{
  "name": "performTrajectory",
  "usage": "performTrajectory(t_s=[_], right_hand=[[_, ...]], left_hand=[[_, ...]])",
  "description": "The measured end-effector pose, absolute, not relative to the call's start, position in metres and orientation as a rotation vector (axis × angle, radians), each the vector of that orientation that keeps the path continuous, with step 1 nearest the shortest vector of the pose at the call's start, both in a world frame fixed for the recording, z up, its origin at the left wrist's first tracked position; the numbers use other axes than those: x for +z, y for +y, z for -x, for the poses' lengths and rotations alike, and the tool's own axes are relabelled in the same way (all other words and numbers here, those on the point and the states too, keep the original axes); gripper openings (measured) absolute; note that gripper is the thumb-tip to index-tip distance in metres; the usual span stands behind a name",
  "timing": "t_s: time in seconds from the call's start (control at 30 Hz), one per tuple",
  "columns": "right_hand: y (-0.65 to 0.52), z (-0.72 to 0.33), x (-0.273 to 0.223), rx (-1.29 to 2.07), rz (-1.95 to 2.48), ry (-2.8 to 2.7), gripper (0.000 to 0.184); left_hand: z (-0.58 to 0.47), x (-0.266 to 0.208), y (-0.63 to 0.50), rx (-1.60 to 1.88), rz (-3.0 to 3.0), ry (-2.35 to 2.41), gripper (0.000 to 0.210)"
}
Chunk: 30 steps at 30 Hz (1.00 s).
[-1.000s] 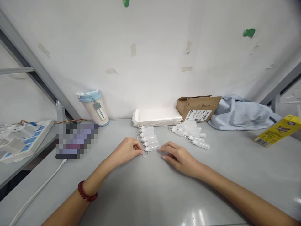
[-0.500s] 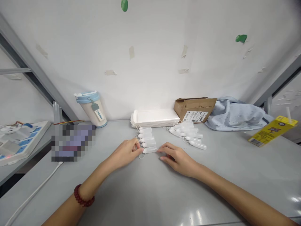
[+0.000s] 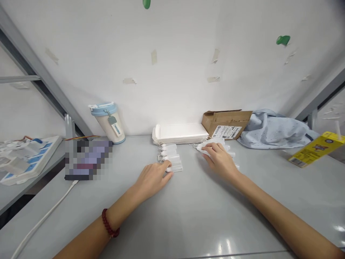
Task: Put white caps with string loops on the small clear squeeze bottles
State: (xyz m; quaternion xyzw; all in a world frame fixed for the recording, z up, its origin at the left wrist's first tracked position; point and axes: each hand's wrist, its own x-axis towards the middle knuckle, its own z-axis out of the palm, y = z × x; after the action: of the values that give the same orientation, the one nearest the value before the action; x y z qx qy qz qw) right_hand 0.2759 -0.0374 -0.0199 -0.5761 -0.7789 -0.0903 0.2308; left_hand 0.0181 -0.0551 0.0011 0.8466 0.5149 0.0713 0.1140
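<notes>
Two groups of small clear plastic tubes with white caps and thin loops lie on the grey table. The left group forms a row, caps to the left. My left hand (image 3: pixel 154 180) is closed at the near end of that row, thumb and forefinger around the cap of the nearest tube (image 3: pixel 176 168). Over the looser right group, my right hand (image 3: pixel 222 161) has its fingertips pinched at the cap end of a tube (image 3: pixel 199 148). Its fingers and palm hide much of that group, though a few clear ends (image 3: pixel 231 154) stick out beyond the hand.
Behind the tubes sits a stack of white trays (image 3: pixel 183 132), with an open cardboard box (image 3: pixel 229 124) beside it. A light blue cloth (image 3: pixel 275 131) and a yellow drink carton (image 3: pixel 314 151) lie right. Left are a tumbler (image 3: pixel 109 124), a blurred-out phone (image 3: pixel 90 160) and a power strip (image 3: pixel 40 158).
My right hand has moved away from the near end of the left row, up and right, onto the right group. My left hand has stayed at the row. The view has shifted slightly.
</notes>
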Motion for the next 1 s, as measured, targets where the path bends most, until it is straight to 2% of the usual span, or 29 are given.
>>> performTrajectory(t_s=[0.2,0.5,0.83,1.0], right_hand=[[-0.039,-0.275,-0.023,-0.392,1.680,-2.265,0.028],[-0.042,-0.271,-0.021,-0.461,1.803,-2.283,0.026],[-0.044,-0.268,-0.023,-0.253,1.739,-2.282,0.028],[-0.042,-0.271,-0.017,0.082,1.612,-2.135,0.021]], left_hand=[[-0.020,-0.001,-0.057,0.255,-2.543,1.508,0.024],[-0.021,-0.007,-0.055,0.262,-2.588,1.531,0.024],[-0.022,-0.007,-0.055,0.308,-2.605,1.530,0.025],[-0.021,-0.008,-0.055,0.322,-2.603,1.529,0.025]])
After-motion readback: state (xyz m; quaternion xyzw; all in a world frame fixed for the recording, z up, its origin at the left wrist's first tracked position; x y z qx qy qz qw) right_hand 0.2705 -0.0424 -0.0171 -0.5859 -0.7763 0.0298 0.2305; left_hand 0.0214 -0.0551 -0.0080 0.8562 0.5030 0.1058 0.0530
